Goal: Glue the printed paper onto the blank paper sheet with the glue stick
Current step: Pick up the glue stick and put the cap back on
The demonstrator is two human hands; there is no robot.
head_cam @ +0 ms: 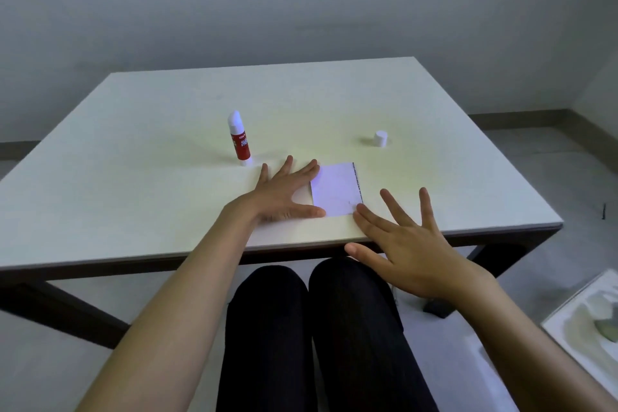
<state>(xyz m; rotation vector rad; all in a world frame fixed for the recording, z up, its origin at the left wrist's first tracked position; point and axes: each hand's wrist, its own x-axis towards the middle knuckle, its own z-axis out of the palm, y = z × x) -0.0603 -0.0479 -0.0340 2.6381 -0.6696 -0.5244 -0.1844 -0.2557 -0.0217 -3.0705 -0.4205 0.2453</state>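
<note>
Surroundings: a white cap (380,138) stands alone on the counter (133,197), well apart to the right of the glue stick (239,139); nothing lies between them and the paper.
Glue stick: upright, uncapped, white tip up, red label (long axis vertical), just beyond the left hand's fingertips.
Printed paper (337,189): flat near the counter's front edge, blank side up, a thin printed strip showing along its right edge; smooth rectangle.
Blank sheet: hard to tell from the pale counter.
Left hand (287,194): fingers spread, palm flat, thumb on the paper's near-left corner.
Right hand (409,244): fingers spread, one fingertip touching the near-right corner.
</note>
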